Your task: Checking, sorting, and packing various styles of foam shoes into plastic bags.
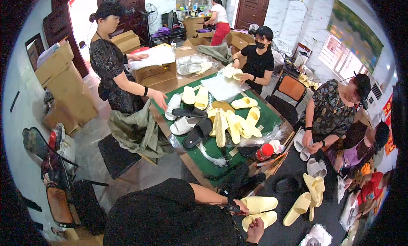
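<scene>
Two pale yellow slippers lie side by side on the black tabletop before me, the farther slipper (265, 203) and the nearer slipper (268, 218). My left hand (241, 207) is closed at the left end of the farther one, gripping its edge. Over the nearer slipper, my right hand (256, 229) is closed with curled fingers; whatever they pinch is too small to make out. To the right, another yellow slipper (296, 210) lies beside a stacked yellow pair (314, 188). A black slipper (287, 184) rests farther back on the dark surface.
A green-topped table (191, 156) bears a pile of yellow slippers (233, 127), plus black and white ones. A red-lidded jar (264, 152) stands near its right corner. Co-workers stand around; one on the right handles white slippers (299, 142). A plastic-wrapped bundle (316, 236) lies at lower right.
</scene>
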`<act>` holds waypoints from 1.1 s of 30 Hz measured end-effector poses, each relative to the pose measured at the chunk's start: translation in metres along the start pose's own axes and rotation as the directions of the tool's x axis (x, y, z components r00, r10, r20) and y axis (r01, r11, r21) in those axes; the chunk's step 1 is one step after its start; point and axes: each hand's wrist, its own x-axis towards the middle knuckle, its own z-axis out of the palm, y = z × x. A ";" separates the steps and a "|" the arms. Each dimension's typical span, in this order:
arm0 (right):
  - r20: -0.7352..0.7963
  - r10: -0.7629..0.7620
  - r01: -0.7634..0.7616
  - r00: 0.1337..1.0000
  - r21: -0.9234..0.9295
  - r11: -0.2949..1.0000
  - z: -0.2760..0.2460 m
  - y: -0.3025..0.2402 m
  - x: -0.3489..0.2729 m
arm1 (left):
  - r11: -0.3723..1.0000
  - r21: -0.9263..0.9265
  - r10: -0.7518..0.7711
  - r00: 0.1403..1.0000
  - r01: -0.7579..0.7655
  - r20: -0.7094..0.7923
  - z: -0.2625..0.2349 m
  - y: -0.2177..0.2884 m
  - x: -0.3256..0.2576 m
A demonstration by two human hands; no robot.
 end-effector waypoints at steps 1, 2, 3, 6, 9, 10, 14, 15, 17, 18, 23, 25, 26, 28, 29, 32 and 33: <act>-0.061 -0.024 0.024 0.998 -0.004 1.000 0.001 0.005 0.002 | 1.000 0.005 -0.005 1.000 0.005 0.010 0.001 -0.001 0.001; -0.072 -0.032 0.032 0.997 0.003 0.999 -0.007 0.016 0.011 | 0.998 0.031 0.054 0.998 -0.054 0.011 0.005 -0.001 0.002; -0.052 -0.078 0.070 0.996 -0.139 0.988 -0.014 0.029 0.021 | 0.991 0.049 0.122 0.993 -0.122 -0.004 0.006 0.000 0.002; -0.083 -0.101 0.083 0.991 -0.196 0.977 -0.014 0.042 0.026 | 0.998 0.053 -0.014 0.987 0.023 -0.163 0.020 0.017 -0.016; -0.280 -0.157 0.123 0.947 -0.135 0.983 0.011 0.039 0.011 | 0.997 0.060 -0.042 0.987 0.052 -0.154 0.020 0.024 -0.028; -0.275 -0.153 0.118 0.949 -0.139 0.983 0.010 0.042 0.015 | 0.997 0.055 -0.040 0.986 0.050 -0.160 0.018 0.022 -0.029; -0.184 -0.253 0.188 0.950 -0.313 0.931 0.010 0.040 0.011 | 0.996 -0.089 -0.032 0.994 0.023 -0.103 0.017 0.015 -0.027; -0.105 -0.189 0.148 0.976 -0.319 0.936 0.005 0.044 0.016 | 0.997 -0.076 -0.032 0.995 0.025 -0.092 0.016 0.015 -0.026; -0.026 -0.134 0.118 0.991 -0.335 0.935 0.017 0.043 0.008 | 0.999 -0.034 -0.026 0.998 0.024 -0.055 0.015 0.015 -0.024; -0.026 -0.135 0.119 0.991 -0.333 0.935 0.023 0.040 0.004 | 1.000 -0.003 -0.010 0.999 0.010 -0.033 0.012 0.012 -0.022; 0.097 -0.206 0.222 0.974 -0.607 0.763 0.007 0.051 0.023 | 1.000 0.027 0.014 0.996 -0.012 -0.093 0.002 0.004 -0.018; 0.235 -0.315 0.371 0.919 -0.784 0.497 -0.021 0.071 0.043 | 0.999 0.031 -0.015 0.995 0.018 -0.101 0.007 0.021 -0.031; 0.400 -0.357 0.477 0.844 -0.863 0.163 -0.032 0.080 0.048 | 0.997 0.044 -0.057 0.987 0.064 -0.152 0.018 0.046 -0.049; 0.307 -0.259 0.395 0.916 -0.806 0.441 0.003 0.064 0.023 | 0.993 0.053 -0.093 0.971 0.108 -0.221 0.023 0.054 -0.059; 0.265 -0.259 0.358 0.929 -0.818 0.449 0.026 0.048 0.009 | 0.999 0.006 -0.050 0.966 0.054 -0.253 0.018 0.044 -0.051; 0.285 -0.453 0.434 0.845 -0.859 0.270 0.039 0.039 -0.002 | 1.000 0.016 -0.010 0.969 0.014 -0.247 0.006 0.029 -0.037; 0.242 -0.438 0.399 0.866 -0.863 0.311 0.038 0.039 -0.002 | 0.981 0.189 0.025 0.957 0.032 -0.289 0.010 0.040 -0.045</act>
